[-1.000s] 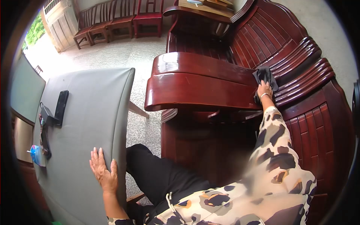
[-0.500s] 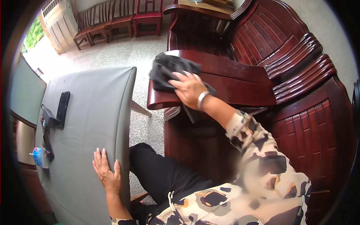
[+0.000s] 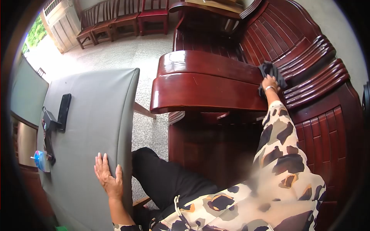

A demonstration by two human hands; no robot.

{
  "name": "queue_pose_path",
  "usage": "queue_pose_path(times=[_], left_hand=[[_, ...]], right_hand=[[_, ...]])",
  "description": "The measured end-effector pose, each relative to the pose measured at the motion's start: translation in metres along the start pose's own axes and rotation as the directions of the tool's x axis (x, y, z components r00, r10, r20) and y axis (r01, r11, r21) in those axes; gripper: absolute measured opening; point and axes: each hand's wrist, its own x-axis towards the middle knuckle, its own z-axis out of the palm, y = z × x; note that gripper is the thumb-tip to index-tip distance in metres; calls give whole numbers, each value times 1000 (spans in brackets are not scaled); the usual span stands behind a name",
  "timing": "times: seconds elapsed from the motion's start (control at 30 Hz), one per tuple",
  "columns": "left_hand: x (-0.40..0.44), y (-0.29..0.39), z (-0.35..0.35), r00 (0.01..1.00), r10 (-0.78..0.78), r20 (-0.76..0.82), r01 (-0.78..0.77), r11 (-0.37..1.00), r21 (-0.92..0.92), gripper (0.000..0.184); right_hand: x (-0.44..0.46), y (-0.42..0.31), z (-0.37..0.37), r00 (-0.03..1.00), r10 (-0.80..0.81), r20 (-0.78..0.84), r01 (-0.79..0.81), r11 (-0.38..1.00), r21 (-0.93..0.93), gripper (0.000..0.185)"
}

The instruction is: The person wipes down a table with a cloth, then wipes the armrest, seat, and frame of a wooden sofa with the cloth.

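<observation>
At the back end of the glossy red-brown wooden armrest (image 3: 204, 88), where it meets the seat's backrest, my right hand (image 3: 270, 82) presses on a dark grey cloth (image 3: 272, 70). The cloth is bunched around and beyond the fingers, which are partly hidden by the hand itself. My left hand (image 3: 109, 177) lies flat on the grey covered table (image 3: 90, 127), its fingers stretched out and holding nothing.
Left on the table are a black phone (image 3: 64, 111), a dark box-shaped object (image 3: 49, 120) and a blue-and-clear plastic item (image 3: 39, 161). Wooden chairs (image 3: 127, 19) line the far wall. A slatted wooden backrest (image 3: 323, 127) stands at my right.
My right hand has slid the cloth from the front end of the armrest back to the backrest end, away to the right. My left hand has stayed in place.
</observation>
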Motion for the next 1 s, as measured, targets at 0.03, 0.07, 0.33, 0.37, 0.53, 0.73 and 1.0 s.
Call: queue_pose_path(times=[0.03,0.07,0.33,0.37,0.53,0.73,1.0], left_hand=[[1,-1,1,1000,-4,-16,4,1000,0,55],[2,1,0,1000,-2,-20,2,1000,-8,55],[1,6,-5,1000,-11,-9,11,1000,2,53],[1,5,-5,1000,-6,-13,6,1000,1,54],[0,3,-7,1000,-20,-18,20,1000,-8,55],[0,0,-3,1000,2,-27,-2,1000,4,55],[-1,0,-3,999,-6,-45,5,1000,-18,53]], right_hand=[[-6,13,1,998,2,-59,1,999,44,38],[-11,19,2,1000,-4,-21,4,1000,8,37],[-181,-71,-32,615,-717,-327,786,588,189,35],[-197,-94,-39,555,-767,-321,831,529,174,35],[-249,-202,-59,304,-916,-261,949,268,164,32],[-238,-273,-58,219,-975,-29,961,211,179,32],[-83,-200,-15,822,-550,-145,567,770,294,35]])
